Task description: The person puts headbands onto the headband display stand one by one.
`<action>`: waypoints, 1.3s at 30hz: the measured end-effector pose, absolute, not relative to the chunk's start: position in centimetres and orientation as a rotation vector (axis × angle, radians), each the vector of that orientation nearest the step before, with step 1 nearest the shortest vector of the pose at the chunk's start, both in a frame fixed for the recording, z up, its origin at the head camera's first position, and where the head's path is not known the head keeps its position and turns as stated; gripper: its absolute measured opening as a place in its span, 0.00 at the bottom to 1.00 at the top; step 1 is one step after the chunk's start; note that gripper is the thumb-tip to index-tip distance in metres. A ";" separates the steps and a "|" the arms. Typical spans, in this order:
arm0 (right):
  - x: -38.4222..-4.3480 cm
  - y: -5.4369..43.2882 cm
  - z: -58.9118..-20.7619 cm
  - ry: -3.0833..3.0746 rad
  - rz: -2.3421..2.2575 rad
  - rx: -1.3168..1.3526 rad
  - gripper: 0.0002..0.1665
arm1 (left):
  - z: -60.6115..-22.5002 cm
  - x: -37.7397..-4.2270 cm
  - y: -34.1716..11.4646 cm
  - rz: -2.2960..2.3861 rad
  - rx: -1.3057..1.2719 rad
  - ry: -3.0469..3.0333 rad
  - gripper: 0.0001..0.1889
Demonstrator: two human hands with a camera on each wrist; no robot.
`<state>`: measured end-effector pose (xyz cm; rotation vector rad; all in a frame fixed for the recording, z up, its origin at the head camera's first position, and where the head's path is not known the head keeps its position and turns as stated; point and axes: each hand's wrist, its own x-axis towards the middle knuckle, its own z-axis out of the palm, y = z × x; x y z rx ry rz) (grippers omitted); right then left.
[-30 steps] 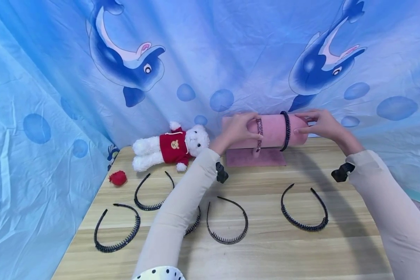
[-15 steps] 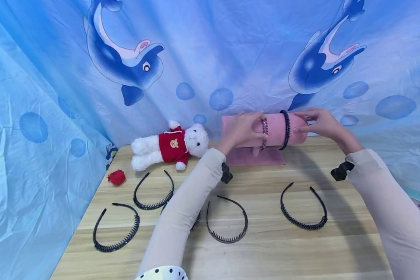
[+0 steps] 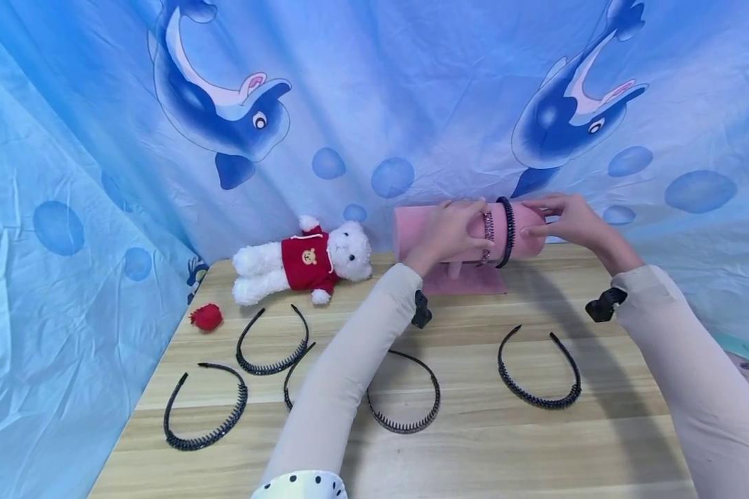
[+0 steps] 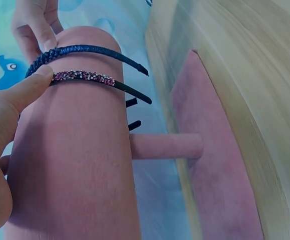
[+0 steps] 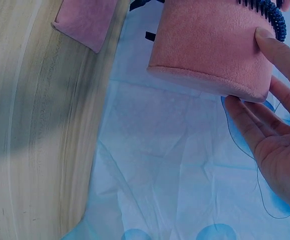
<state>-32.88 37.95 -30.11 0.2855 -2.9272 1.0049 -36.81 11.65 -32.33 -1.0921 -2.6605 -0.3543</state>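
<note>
A pink headband stand [image 3: 408, 225], a padded roll on a post and flat base, stands at the back of the table. My left hand [image 3: 451, 230] pinches a black headband studded with pink and white beads [image 4: 84, 76], which sits around the roll. Just right of it, a dark blue-black braided headband [image 3: 508, 232] also circles the roll, a narrow gap apart in the left wrist view. The right hand [image 3: 571, 220] holds the roll's right end, thumb on the near side and fingers behind; its thumb tip [image 5: 265, 34] lies close to the braided headband.
Several dark toothed headbands lie on the wooden table, among them one at the right [image 3: 539, 402] and one at the far left [image 3: 206, 440]. A white teddy bear in a red top [image 3: 306, 260] lies left of the stand, near a small red pouch [image 3: 207, 317]. Behind hangs a blue dolphin curtain [image 3: 399, 90].
My left hand has slid the beaded headband rightward along the roll, close to the braided one. The right hand keeps its hold on the roll's end.
</note>
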 end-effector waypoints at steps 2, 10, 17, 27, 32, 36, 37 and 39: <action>-32.9 37.8 -30.2 -2.928 1.011 0.292 0.43 | -32.5 -36.8 11.9 -0.345 -1.081 -2.661 0.45; -32.9 37.3 -30.4 -2.924 1.002 0.312 0.42 | -33.0 -36.4 12.4 -0.268 -1.033 -2.672 0.44; -32.9 36.9 -30.4 -2.927 0.998 0.322 0.42 | -33.1 -36.0 12.2 -0.213 -1.008 -2.678 0.41; -33.0 36.5 -30.0 -2.923 1.008 0.345 0.42 | -33.1 -35.8 11.9 -0.115 -1.018 -2.678 0.46; -32.9 36.7 -30.0 -2.904 1.017 0.342 0.41 | -33.1 -35.4 11.0 -0.237 -1.139 -2.661 0.50; -32.8 37.2 -30.0 -2.908 1.020 0.331 0.42 | -33.2 -34.5 9.5 -0.295 -1.248 -2.640 0.47; -32.8 37.4 -30.0 -2.909 1.018 0.325 0.42 | -33.3 -34.2 9.1 -0.285 -1.275 -2.636 0.47; -32.7 37.7 -29.9 -2.915 1.008 0.310 0.42 | -33.5 -33.5 8.2 -0.250 -1.330 -2.612 0.46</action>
